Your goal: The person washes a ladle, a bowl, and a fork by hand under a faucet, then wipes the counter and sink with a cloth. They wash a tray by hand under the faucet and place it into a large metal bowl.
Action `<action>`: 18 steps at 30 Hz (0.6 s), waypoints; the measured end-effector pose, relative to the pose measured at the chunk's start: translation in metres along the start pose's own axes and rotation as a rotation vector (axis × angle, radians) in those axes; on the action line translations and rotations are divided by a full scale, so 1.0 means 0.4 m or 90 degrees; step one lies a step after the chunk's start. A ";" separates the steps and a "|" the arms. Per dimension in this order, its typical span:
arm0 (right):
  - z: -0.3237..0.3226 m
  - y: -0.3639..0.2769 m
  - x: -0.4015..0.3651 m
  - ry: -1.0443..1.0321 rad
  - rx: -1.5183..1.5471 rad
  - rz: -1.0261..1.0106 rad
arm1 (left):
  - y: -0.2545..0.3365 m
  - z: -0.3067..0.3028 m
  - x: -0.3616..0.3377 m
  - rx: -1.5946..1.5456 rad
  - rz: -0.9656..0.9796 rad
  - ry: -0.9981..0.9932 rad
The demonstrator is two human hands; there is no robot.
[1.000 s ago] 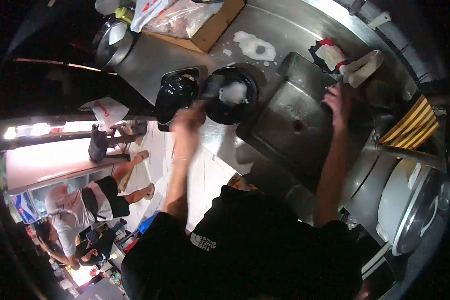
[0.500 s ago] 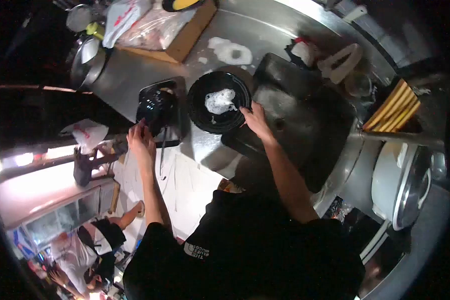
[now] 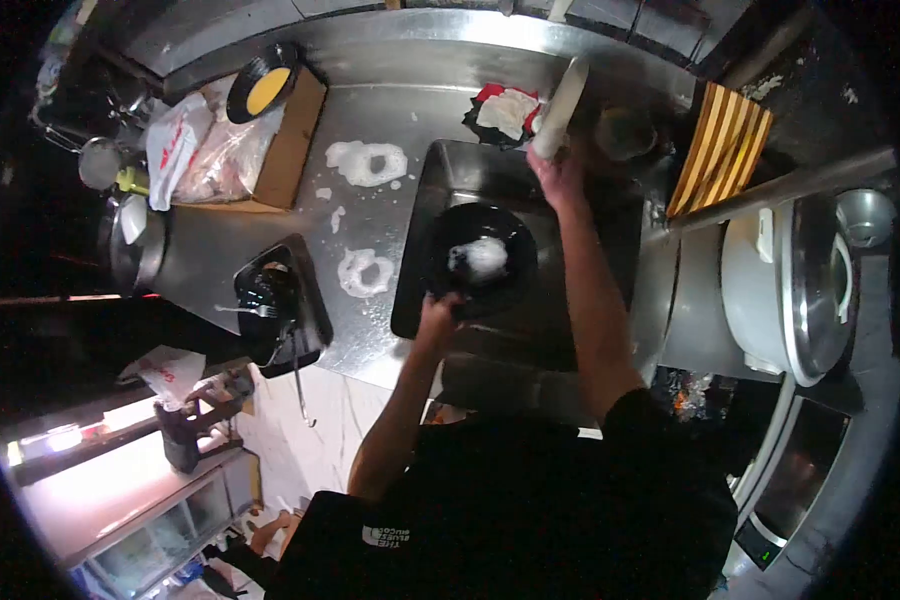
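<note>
My left hand (image 3: 440,313) grips the near-left rim of a round black bowl (image 3: 515,275), fingers closed on it. White suds (image 3: 485,258) lie in the bowl, which is held over the dark sink basin (image 3: 422,215). At the back of the basin, my right hand (image 3: 560,175) is closed around the lower end of a pale, elongated piece that looks like a faucet (image 3: 567,95). Its fingers are partly hidden. Beside it lies a bunched red, white and black cloth (image 3: 505,112).
Foam rings (image 3: 367,163) mark the steel counter (image 3: 320,225). A black tray (image 3: 315,320) holds dark dishes, a fork and a long-handled utensil. At the back left stands a cardboard box (image 3: 292,150) with bagged contents. A striped wooden board (image 3: 720,150) and a large white pot (image 3: 760,285) are at right.
The bowl has moved from the counter into the sink area, leaving a foam ring. My left hand has left the tray and taken the bowl; my right hand has let go and reached the faucet-like piece.
</note>
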State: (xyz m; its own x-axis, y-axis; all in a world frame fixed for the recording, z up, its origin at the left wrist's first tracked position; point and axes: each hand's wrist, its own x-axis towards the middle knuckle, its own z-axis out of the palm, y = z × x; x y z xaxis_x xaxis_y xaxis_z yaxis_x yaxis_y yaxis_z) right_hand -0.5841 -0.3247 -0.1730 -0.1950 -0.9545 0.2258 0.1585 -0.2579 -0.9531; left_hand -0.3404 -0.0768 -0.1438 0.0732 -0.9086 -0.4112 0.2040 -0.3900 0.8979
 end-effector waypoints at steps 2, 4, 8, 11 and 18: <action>-0.023 0.093 0.035 0.042 -0.125 -0.216 | 0.048 0.038 0.021 -0.125 -0.185 -0.053; -0.003 -0.013 0.029 0.108 -0.112 -0.076 | 0.059 0.080 0.036 -0.120 -0.188 -0.022; -0.012 -0.125 -0.051 0.162 -0.371 -0.109 | 0.018 0.097 0.107 -0.071 -0.129 0.007; -0.043 -0.064 -0.181 0.159 -0.348 0.022 | 0.072 0.136 0.111 0.000 -0.201 0.044; -0.083 -0.149 -0.466 -0.051 0.228 0.344 | -0.044 0.084 0.192 -0.078 -0.377 -0.078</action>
State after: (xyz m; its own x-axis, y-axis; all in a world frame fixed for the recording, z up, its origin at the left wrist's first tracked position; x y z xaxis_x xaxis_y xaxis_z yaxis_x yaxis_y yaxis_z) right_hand -0.5895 -0.1264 -0.1648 0.0731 -0.9681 -0.2395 0.5293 0.2412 -0.8134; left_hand -0.3711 -0.1449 -0.1860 -0.1982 -0.5568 -0.8067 0.2863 -0.8200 0.4956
